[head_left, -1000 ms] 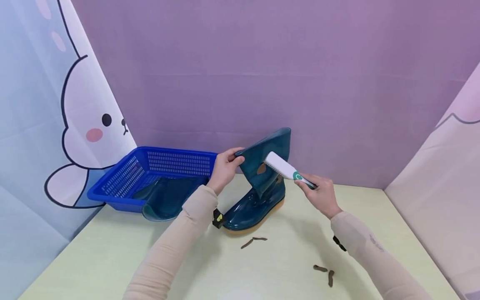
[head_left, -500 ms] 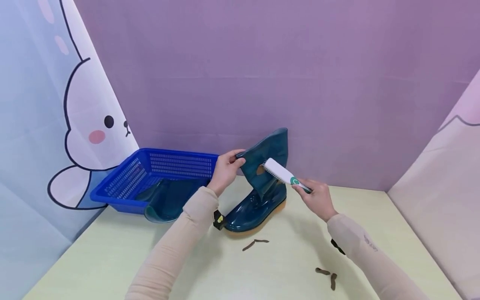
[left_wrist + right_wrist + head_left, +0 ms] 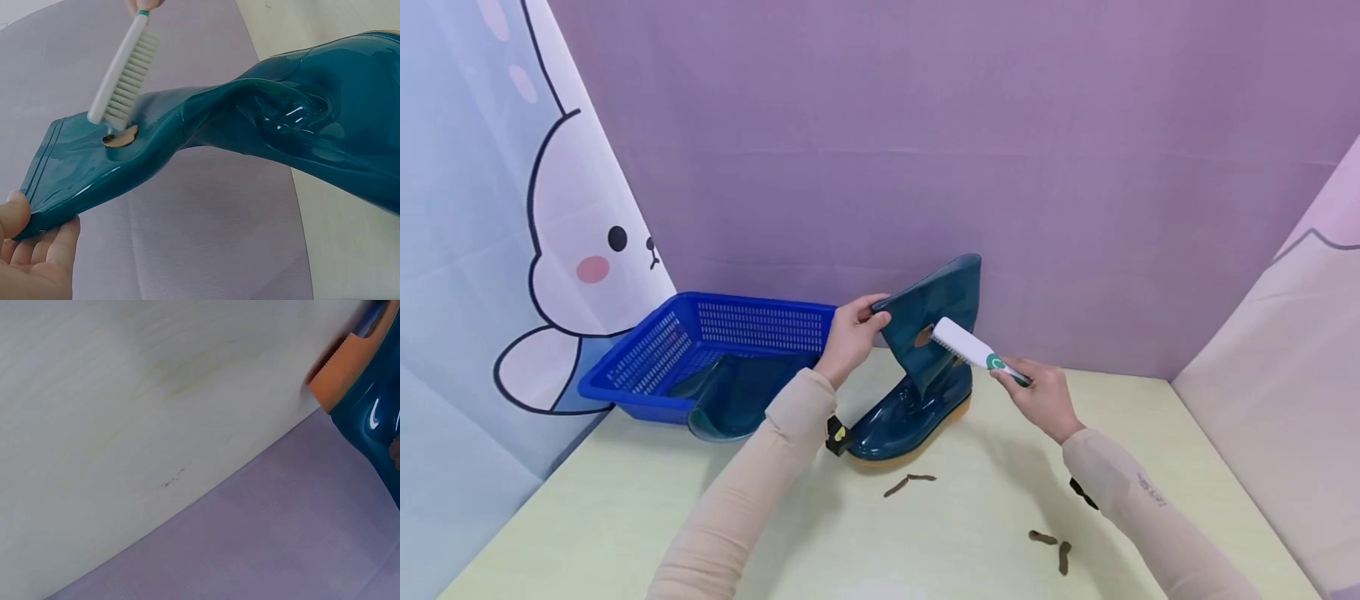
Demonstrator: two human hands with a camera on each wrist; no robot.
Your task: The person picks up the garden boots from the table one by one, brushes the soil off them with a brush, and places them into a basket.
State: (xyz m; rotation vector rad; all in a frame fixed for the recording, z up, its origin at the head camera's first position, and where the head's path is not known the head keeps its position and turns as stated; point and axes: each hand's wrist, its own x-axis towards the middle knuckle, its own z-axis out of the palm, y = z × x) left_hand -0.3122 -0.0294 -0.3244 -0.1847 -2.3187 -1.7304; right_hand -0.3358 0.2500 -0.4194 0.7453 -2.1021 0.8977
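A dark teal rubber boot (image 3: 898, 422) with an orange sole stands on the table, its shaft folded over at the ankle. My left hand (image 3: 852, 333) pinches the rim of the shaft between thumb and fingers, as the left wrist view also shows. My right hand (image 3: 1037, 395) grips the handle of a white brush (image 3: 964, 342) with pale bristles. The bristle tips are right at a brown patch (image 3: 120, 137) on the shaft. Another brown spot (image 3: 395, 453) shows at the edge of the right wrist view, which leaves out the right hand.
A blue plastic basket (image 3: 760, 313) stands at the back left, with a second teal boot (image 3: 741, 396) lying in it and its shaft over the front rim. Brown strips (image 3: 910, 482) lie before the boot, and more brown pieces (image 3: 1052, 546) lie at the front right. A purple backdrop (image 3: 1000, 167) rises behind.
The brush head has shifted slightly down and to the right over the brown patch, with small back-and-forth movement. My left hand keeps its hold on the boot rim.
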